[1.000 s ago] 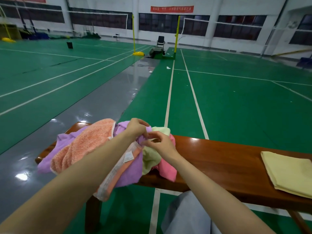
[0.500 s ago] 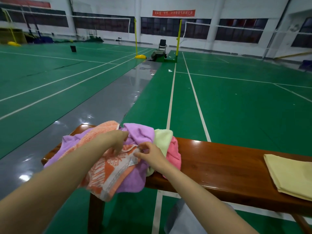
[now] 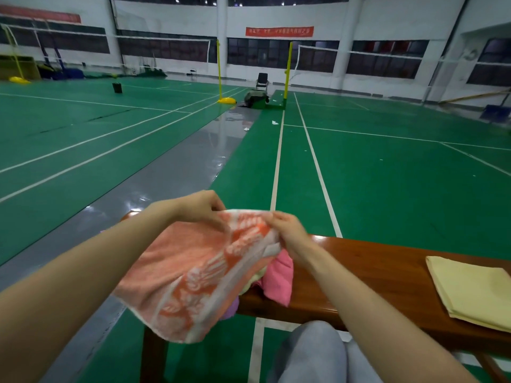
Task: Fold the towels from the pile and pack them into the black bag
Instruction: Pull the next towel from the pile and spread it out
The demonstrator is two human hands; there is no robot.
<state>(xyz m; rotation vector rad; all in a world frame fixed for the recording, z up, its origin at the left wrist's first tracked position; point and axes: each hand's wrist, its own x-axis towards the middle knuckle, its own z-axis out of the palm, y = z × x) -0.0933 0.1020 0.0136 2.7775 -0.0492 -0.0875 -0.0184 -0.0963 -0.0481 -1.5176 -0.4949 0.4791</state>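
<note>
Green badminton courts stretch behind a glossy brown wooden desk (image 3: 373,269). From the left, the left hand (image 3: 201,207) pinches the top edge of an orange terry towel with a white pattern (image 3: 193,275), lifted above the remaining pile (image 3: 278,280); the right hand (image 3: 290,233) pinches the same edge alongside. A folded pale yellow towel (image 3: 470,291) lies further right. No black bag is visible. The hanging towel may snag the pile beneath and drag a loose towel off the desk.
</note>
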